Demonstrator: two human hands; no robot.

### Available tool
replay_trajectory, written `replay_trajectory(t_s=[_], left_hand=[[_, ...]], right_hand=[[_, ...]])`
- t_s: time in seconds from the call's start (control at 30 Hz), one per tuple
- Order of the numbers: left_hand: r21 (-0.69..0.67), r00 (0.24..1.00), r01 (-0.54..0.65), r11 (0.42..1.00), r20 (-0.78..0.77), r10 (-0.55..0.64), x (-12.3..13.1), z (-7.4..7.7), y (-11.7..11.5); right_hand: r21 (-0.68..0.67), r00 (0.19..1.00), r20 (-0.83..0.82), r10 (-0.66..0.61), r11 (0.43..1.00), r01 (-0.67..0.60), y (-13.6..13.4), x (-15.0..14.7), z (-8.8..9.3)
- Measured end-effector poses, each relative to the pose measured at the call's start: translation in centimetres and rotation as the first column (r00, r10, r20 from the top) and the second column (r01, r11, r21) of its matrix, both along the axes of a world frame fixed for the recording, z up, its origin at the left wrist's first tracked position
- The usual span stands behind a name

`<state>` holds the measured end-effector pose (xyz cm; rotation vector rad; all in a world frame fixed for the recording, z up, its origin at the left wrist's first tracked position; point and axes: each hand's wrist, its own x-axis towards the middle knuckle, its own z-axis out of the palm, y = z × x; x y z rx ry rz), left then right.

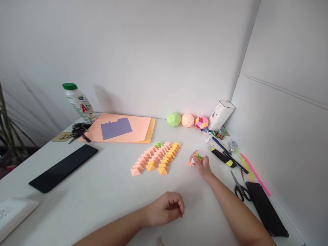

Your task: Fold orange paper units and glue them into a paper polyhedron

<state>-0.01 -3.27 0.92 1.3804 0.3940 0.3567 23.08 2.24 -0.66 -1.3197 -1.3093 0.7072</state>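
Note:
My right hand (201, 164) reaches forward on the white table (102, 191), fingers wrapped round a small glue stick (200, 154) with a yellow-green label. A small peach paper piece (190, 163) lies under its fingertips. My left hand (169, 206) rests on the table near me, fingers curled into a loose fist with nothing visible in them. Rows of folded paper units (156, 159) in peach, orange and green lie just left of the right hand.
Three paper balls (188, 120) and a white container (220, 115) stand at the back wall. Pens, a marker (222, 157), scissors (239, 188) and a black phone (266, 208) lie right. Paper sheets (120, 129), a bottle (79, 101), keys (78, 131) and a black slab (63, 168) lie left.

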Motion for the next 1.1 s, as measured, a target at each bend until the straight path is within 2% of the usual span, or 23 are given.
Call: replay_trajectory(t_s=[0.5,0.87,1.1], left_hand=[[0.031,0.999,-0.007,1.000,-0.053,0.009,0.08,0.52,-0.05],[0.062,1.000,-0.005,0.998,-0.010,0.006,0.09,-0.23,0.02],[0.073,1.000,-0.016,0.997,-0.007,0.016,0.14,-0.11,0.06]], right_hand=[[0.006,1.000,0.023,-0.012,1.000,0.012,0.06,0.18,-0.18],[0.009,0.998,0.062,0.000,1.000,0.000,0.20,0.46,-0.18],[-0.024,0.994,0.098,0.049,0.999,-0.046,0.14,0.08,0.31]])
